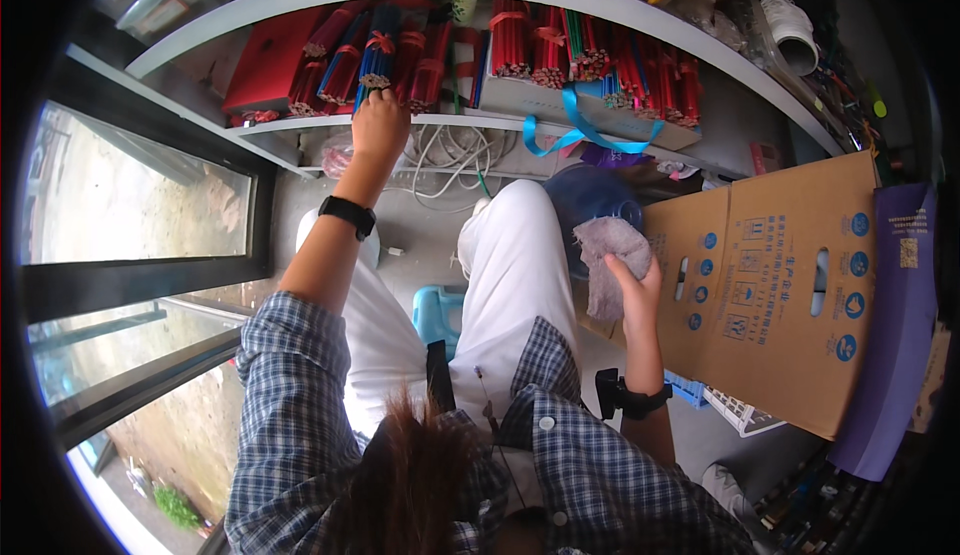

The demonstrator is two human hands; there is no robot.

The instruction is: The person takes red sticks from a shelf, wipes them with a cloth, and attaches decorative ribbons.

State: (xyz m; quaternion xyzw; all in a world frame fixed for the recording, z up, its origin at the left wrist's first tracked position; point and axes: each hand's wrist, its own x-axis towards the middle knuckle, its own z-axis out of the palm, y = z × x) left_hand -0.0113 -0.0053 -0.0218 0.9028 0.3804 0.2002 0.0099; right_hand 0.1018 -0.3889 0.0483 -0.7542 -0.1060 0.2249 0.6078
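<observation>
At the front edge of the shelf (300, 126), the left hand (380, 127) is bent over with its fingers close together, their tips at the near end of a bundle of blue pencil-like sticks (380, 45); whether they grip it or only touch it, I cannot tell. That bundle lies straight ahead of the left hand, tied with a red band. Just to the left of this hand are more bundles in red and blue, and past them a flat red case (265, 60); just to its right lies a red bundle (432, 63). Below and to the right of the left hand, white cables (450, 160) lie in loops under the shelf. Farther left stands a window (140, 190). The right hand (640, 290), well apart and nearer the body, pinches a greyish-purple cloth (608, 280) between thumb and fingers, the cloth hanging to the hand's left. Beyond the cloth is a dark blue tub (590, 193), and farther ahead a pale box (640, 120) with a bright blue ribbon (578, 115) carries red bundles. To the right hand's right stands a large cardboard box (770, 255); to its left, between the knees, is a light blue stool (433, 313).
</observation>
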